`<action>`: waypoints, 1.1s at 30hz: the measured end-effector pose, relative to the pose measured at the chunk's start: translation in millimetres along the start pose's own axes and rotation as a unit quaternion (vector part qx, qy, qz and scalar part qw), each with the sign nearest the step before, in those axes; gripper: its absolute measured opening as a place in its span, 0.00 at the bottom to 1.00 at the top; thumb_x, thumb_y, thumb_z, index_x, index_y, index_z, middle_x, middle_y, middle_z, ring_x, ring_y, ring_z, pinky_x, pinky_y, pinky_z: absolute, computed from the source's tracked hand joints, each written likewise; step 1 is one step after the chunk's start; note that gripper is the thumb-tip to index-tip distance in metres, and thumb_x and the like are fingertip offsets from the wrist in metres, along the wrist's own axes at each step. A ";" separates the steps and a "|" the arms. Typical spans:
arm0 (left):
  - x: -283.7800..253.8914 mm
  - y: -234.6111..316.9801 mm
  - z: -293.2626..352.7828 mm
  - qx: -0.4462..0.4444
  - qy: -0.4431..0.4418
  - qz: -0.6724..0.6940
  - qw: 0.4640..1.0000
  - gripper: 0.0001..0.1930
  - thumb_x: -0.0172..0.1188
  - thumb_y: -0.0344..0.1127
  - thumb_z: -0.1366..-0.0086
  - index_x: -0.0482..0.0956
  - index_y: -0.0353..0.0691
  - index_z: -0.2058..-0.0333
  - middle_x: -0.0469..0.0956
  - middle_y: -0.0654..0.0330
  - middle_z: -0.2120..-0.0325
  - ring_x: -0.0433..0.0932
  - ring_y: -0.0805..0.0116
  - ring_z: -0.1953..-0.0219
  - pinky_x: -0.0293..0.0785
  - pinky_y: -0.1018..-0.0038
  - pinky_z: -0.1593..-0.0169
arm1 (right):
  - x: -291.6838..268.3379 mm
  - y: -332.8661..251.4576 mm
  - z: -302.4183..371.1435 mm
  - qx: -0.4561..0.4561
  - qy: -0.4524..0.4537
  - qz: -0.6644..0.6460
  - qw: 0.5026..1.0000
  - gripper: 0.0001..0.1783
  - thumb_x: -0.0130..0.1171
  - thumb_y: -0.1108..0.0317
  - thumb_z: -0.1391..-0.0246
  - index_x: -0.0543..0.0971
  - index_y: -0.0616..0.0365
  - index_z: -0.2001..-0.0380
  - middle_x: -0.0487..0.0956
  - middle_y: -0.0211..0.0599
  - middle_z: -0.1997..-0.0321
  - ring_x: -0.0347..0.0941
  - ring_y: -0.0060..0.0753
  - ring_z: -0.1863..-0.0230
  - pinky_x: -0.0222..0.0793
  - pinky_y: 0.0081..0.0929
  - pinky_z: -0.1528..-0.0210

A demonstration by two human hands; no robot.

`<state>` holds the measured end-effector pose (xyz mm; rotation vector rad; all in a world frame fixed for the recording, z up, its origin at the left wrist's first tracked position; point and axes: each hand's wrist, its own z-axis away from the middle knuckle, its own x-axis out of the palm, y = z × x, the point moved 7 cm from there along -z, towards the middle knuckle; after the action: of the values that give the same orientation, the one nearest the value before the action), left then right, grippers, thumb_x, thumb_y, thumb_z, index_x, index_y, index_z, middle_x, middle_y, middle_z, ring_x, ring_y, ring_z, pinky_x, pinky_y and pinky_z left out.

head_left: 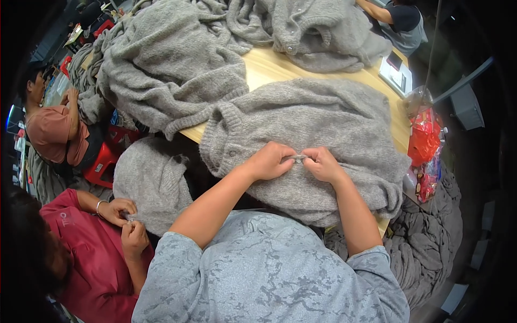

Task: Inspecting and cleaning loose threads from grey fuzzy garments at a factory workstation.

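A grey knitted cardigan (323, 113) lies spread across the near part of the wooden table and hangs over its front edge. My left hand (273, 160) pinches a fold of its knit from the left. From the right, my right hand (322, 164) grips the same raised fold, its fingertips close to the left ones. A small shiny button (299, 160) shows between the two hands. Another button (232, 153) sits near the ribbed edge at the cardigan's left end.
More grey knitwear (167, 59) is heaped on the table (264, 64). At the right edge are a white box-like device (396, 75) and a red plastic bag (424, 137). Dark knitwear (431, 237) lies piled below. A co-worker in red (91, 253) handles grey knitwear close on my left.
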<state>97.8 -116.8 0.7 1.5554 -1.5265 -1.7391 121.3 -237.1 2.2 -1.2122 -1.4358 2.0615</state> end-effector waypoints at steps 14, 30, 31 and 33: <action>1.9 -0.2 -3.0 -0.016 -0.064 -0.020 0.998 0.07 0.54 0.29 0.49 0.78 0.35 0.71 0.76 0.49 0.77 0.75 0.53 0.75 0.70 0.65 0.69 | 12.2 -20.4 11.1 -0.175 0.074 0.213 0.958 0.08 0.50 0.68 0.66 0.68 0.61 0.87 0.70 0.46 0.87 0.67 0.50 0.84 0.63 0.42 0.78; 1.2 -27.5 -3.4 -0.184 -0.074 0.163 0.966 0.06 0.58 0.31 0.43 0.78 0.34 0.70 0.76 0.69 0.79 0.68 0.85 0.75 0.66 0.82 0.70 | 8.2 19.3 -6.6 0.047 -0.040 -0.188 0.980 0.09 0.50 0.72 0.53 0.72 0.60 0.84 0.62 0.16 0.87 0.52 0.10 0.82 0.48 0.17 0.81; 1.2 -26.0 -3.4 -0.178 -0.075 0.177 0.965 0.06 0.58 0.31 0.43 0.78 0.34 0.70 0.76 0.69 0.79 0.68 0.85 0.75 0.66 0.82 0.70 | 10.2 21.1 -5.9 0.051 -0.046 -0.177 0.982 0.10 0.52 0.71 0.52 0.71 0.61 0.84 0.61 0.17 0.87 0.52 0.10 0.82 0.48 0.18 0.81; 3.0 -24.3 -2.4 -0.185 -0.066 0.281 0.939 0.04 0.59 0.30 0.44 0.78 0.36 0.70 0.77 0.68 0.77 0.70 0.84 0.74 0.67 0.82 0.68 | 11.3 19.1 -4.4 0.026 -0.032 -0.181 0.983 0.10 0.53 0.70 0.52 0.71 0.61 0.84 0.61 0.17 0.87 0.52 0.10 0.81 0.48 0.18 0.81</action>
<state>108.0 -111.6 -21.1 0.7358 -1.4104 -1.6744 121.7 -234.9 -20.3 -0.7991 -1.4940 1.8861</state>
